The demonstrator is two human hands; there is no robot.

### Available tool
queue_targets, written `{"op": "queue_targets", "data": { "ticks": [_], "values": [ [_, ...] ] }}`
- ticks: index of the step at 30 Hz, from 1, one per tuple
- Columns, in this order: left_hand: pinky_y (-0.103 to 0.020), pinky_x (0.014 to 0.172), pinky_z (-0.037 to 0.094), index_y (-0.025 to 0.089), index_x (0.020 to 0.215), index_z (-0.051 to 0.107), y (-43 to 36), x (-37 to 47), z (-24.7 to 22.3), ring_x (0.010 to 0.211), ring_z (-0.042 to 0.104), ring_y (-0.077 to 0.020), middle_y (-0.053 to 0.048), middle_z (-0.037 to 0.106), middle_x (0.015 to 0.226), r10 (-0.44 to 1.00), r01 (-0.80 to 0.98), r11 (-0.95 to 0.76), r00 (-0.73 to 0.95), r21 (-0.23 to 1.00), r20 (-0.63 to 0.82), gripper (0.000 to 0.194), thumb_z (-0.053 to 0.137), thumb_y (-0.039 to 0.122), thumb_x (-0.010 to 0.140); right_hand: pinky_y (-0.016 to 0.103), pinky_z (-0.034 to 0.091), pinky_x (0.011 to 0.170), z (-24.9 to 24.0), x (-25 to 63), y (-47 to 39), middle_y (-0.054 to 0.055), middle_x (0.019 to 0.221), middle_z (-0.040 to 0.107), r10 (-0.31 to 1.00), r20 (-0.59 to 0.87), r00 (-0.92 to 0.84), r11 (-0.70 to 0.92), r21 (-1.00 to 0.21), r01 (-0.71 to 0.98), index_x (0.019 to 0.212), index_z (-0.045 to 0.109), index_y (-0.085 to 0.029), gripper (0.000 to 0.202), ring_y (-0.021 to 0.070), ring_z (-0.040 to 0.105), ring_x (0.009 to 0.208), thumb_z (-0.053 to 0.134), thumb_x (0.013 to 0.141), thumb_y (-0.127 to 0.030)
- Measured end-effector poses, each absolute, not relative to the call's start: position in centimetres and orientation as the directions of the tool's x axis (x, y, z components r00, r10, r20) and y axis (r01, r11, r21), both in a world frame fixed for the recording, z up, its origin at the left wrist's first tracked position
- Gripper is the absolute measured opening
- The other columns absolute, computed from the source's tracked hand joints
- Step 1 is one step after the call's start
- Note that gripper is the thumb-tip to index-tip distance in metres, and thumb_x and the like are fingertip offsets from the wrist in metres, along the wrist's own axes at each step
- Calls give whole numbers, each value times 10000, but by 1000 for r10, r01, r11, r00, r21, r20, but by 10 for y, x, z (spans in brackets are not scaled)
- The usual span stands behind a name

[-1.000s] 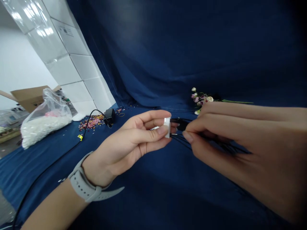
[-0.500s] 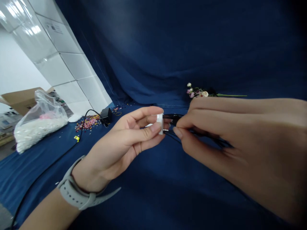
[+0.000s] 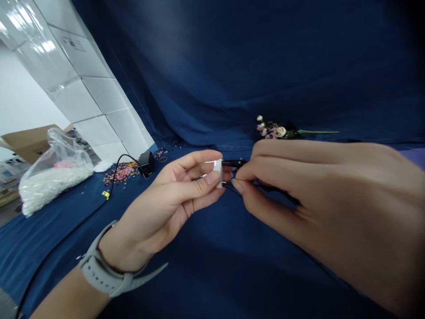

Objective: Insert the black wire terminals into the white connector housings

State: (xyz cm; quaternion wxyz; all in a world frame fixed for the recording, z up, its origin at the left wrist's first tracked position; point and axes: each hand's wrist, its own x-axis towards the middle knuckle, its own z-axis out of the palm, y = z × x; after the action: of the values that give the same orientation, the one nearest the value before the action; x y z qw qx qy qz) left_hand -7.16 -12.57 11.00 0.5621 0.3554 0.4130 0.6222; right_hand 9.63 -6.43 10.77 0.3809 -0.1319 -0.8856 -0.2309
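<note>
The left hand pinches a small white plastic connector block between thumb and forefinger, the other fingers curled loosely beneath it; a grey silicone watch strap circles that wrist. The right hand comes in from the opposite side, its thumb and forefinger tips closed on a bundle of thin black wires right at the face of the connector block, so the two hands almost touch. The wires run back under the right palm, and how far they reach cannot be seen. Both hands are held above a counter draped in dark blue cloth, which also rises as a backdrop behind them.

Beyond the right hand, close to the backdrop, lies a small sprig of pale pink and white artificial flowers with a green stem. Well away on the left hand's side sits a clear plastic bag filled with white pieces, with a brown cardboard box behind it. Between the bag and the left hand lie a scatter of small multicoloured beads and a black power adapter, whose thin black cable trails across the cloth past the left wrist.
</note>
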Motion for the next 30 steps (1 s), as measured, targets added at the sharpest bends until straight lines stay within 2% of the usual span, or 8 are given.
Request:
{"op": "queue_targets", "data": {
  "ticks": [2,6,10,14,24,30],
  "values": [
    [-158,701,582,186,822,723,-124,-70,109,710,672,-75,19,679,741,990,-396,-41,-137,917,-15,227,651,-20,759,284,300,463,108,97,-64,0,583,494,22,732,-681,876,313,366,581,572,-171,321,102,454,507,453,867,-87],
    [-158,697,571,167,822,714,-121,-65,108,684,653,-70,15,666,717,982,-370,-102,-185,923,34,190,693,4,727,271,311,451,104,99,-62,2,632,467,92,714,-694,892,250,376,604,541,-170,289,102,448,508,466,875,-102],
    [-149,673,552,155,814,699,-121,-62,105,681,635,-69,16,656,746,972,-332,-140,-225,933,65,177,722,21,700,277,332,477,104,96,-62,15,641,459,98,682,-725,901,249,356,596,509,-170,286,125,464,546,463,869,-98],
    [-164,670,541,150,800,692,-119,-60,103,680,631,-77,14,648,740,969,-332,-115,-247,936,31,190,702,-1,684,287,351,509,107,94,-62,20,632,470,64,643,-763,907,282,314,576,497,-171,298,137,468,557,470,857,-78],
    [-167,662,551,141,808,691,-119,-58,107,661,625,-73,15,631,724,977,-398,-72,-214,914,-16,184,644,-22,736,269,312,474,109,98,-52,-4,595,458,4,651,-759,918,299,261,565,497,-151,300,92,417,510,475,851,-63],
    [-155,627,573,143,790,697,-119,-60,108,641,637,-67,22,635,707,981,-455,-43,-188,889,-49,229,610,-64,744,266,327,460,111,99,-60,5,616,512,71,667,-741,908,264,324,617,582,-150,277,92,484,515,459,856,-79]
  ]
}}
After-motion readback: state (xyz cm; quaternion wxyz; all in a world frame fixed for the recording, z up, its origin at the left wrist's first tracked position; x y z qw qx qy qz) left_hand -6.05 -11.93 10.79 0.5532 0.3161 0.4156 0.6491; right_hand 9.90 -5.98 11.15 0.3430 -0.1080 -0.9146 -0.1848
